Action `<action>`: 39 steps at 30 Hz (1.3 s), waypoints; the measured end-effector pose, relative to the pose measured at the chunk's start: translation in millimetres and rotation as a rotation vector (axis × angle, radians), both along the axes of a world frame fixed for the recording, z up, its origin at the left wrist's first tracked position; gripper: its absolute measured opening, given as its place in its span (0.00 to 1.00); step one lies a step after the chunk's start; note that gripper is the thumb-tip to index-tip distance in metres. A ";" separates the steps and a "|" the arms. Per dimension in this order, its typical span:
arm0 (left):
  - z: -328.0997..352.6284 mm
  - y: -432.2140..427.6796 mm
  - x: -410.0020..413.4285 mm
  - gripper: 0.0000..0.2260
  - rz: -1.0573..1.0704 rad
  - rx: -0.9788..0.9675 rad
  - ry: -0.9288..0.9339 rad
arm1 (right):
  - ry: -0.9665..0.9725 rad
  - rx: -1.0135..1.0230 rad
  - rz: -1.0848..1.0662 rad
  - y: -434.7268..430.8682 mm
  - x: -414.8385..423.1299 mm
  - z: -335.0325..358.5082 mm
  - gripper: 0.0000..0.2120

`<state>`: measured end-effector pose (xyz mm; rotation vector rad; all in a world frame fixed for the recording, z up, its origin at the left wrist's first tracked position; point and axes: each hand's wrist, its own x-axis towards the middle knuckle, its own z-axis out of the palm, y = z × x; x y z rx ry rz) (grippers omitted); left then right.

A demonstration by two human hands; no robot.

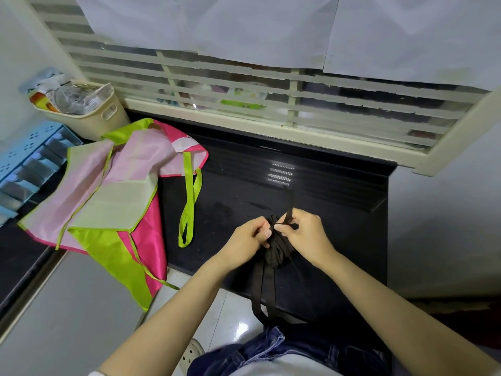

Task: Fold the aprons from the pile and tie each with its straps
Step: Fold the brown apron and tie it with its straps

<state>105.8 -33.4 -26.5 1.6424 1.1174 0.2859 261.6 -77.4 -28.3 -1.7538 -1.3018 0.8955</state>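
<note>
A dark brown apron (278, 249) is bunched into a small bundle on the black counter (339, 240), just above its front edge. My left hand (248, 236) grips the bundle's left side with curled fingers. My right hand (305, 230) pinches a dark strap (289, 204) that rises from the bundle toward the window. Two more strap lengths (264, 291) hang down over the counter's front edge. A pile of pink, magenta and lime-green aprons (113, 196) lies spread on the counter's left part, with a green strap loop (189, 207) trailing toward the middle.
A beige basket (100, 118) full of packets stands at the back left corner, with a light blue rack (29, 164) beside it. A louvred window (271, 99) with paper sheets runs behind the counter. A grey wall (444, 226) bounds the counter's right.
</note>
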 end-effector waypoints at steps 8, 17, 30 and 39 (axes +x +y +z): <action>-7.7 -11.4 -23.4 0.13 0.016 0.043 0.116 | 0.292 -0.197 -0.242 14.6 -3.7 -6.6 0.08; -16.9 -19.3 -44.2 0.16 0.307 -0.169 0.142 | 0.342 -0.338 0.064 9.8 -31.0 -9.0 0.03; -11.9 -27.7 -47.2 0.17 0.288 0.047 0.209 | 0.191 -0.358 0.049 20.8 -42.4 -0.3 0.06; -6.8 -14.5 -57.8 0.14 0.514 0.008 0.138 | -0.452 0.079 0.501 5.0 -59.2 42.7 0.21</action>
